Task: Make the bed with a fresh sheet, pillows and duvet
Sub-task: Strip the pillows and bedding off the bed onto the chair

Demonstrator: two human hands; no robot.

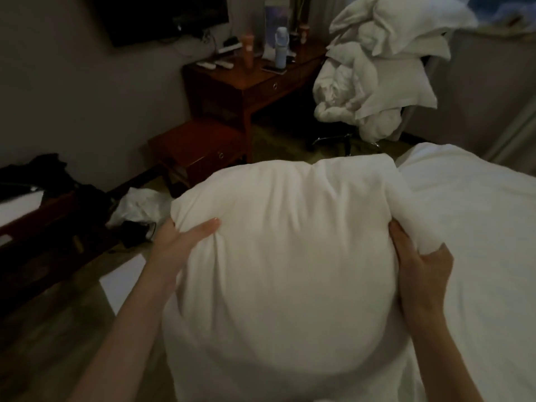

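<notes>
With fingers curled into the fabric on both sides, we've got the pillow (pixel 278 256) clamped between our hands. Left hand (pixel 185 236): thumb laid over the top face, remaining fingers wrapped under the left edge, out of sight. Right hand (pixel 417 268): fingers dug into a bunched fold of the case at the right edge, thumb side pressing in.

Pillow sits upright-ish in front of us, over the near edge of the bed (pixel 478 213), its lower part touching or just above the sheet; can't tell which. Sheet looks already on and smooth, no duvet on it yet.

Our read on the step: pillow stage, plumping or seating the pillow in its case. Can't tell if the case is fully on.

Next move likely needs both grips kept, then a carry and lay-down at the head end, which isn't visible here.

Pile of white bedding (pixel 383 71) on the chair by the desk (pixel 249 82), well apart; probably the duvet is in there.
</notes>
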